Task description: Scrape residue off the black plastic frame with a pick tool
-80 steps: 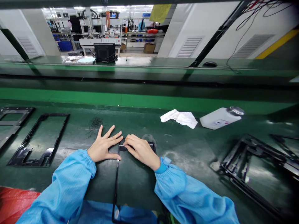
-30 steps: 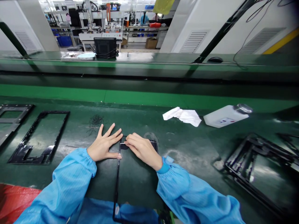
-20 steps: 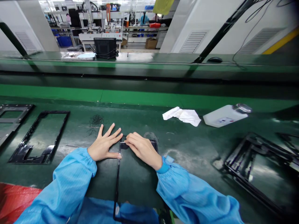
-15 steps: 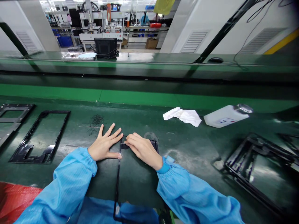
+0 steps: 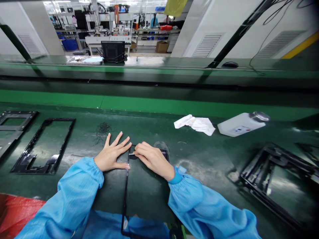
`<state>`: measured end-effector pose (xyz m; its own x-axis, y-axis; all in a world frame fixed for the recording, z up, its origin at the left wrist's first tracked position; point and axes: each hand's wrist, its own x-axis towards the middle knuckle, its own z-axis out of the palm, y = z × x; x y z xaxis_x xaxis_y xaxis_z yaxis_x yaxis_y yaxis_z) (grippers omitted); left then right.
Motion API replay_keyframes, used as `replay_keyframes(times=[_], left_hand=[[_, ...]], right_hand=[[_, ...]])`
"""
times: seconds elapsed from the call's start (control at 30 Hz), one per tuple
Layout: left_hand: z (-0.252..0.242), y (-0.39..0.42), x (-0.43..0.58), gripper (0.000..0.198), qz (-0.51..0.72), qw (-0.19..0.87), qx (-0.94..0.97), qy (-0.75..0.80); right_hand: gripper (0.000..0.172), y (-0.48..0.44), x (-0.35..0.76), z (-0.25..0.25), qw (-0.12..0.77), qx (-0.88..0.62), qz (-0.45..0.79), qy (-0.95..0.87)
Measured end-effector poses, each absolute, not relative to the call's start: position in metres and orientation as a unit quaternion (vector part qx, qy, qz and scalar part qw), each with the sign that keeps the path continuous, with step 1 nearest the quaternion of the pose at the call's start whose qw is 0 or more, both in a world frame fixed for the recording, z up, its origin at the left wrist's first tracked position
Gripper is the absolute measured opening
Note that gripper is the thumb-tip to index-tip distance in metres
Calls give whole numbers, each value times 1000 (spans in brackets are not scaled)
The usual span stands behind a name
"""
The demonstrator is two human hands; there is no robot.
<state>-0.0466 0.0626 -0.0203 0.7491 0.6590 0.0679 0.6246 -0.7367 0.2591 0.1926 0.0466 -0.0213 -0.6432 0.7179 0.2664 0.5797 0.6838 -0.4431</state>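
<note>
A thin black rectangular frame (image 5: 126, 196) lies in front of me, its near end reaching past the table's front edge. My left hand (image 5: 111, 155) is spread flat on the table, its thumb and a fingertip touching the frame's left side. With its fingers pinched, my right hand (image 5: 153, 158) holds a thin tool with a pale metal tip (image 5: 131, 154) against the frame's upper left corner. The tool's handle is hidden in the fingers. Part of the frame's far edge and right side is covered by my right hand and sleeve.
Black thread-like scraps (image 5: 103, 127) lie beyond my left hand. Another black frame (image 5: 66, 139) and a grey frame (image 5: 21, 124) are at left. A white cloth (image 5: 195, 124) and a white bottle (image 5: 240, 125) stand at the back right; stacked black frames (image 5: 261, 189) lie right. Red plastic (image 5: 20, 212) is at lower left.
My right hand and the tool tip have shifted very slightly at the frame's corner. My left hand stays where it was.
</note>
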Motion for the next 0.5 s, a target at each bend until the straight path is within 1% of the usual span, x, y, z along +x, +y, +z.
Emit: replay_keyframes(times=[0.1, 0.23, 0.5], left_hand=[[-20, 62, -47, 87, 79, 109, 928, 346], [-20, 63, -47, 88, 79, 112, 927, 348], [-19, 62, -46, 89, 65, 118, 926, 352]], right_hand=[[14, 47, 195, -21, 222, -380, 166, -883], [9, 45, 194, -20, 201, -390, 139, -888], [12, 45, 191, -21, 186, -386, 119, -896]])
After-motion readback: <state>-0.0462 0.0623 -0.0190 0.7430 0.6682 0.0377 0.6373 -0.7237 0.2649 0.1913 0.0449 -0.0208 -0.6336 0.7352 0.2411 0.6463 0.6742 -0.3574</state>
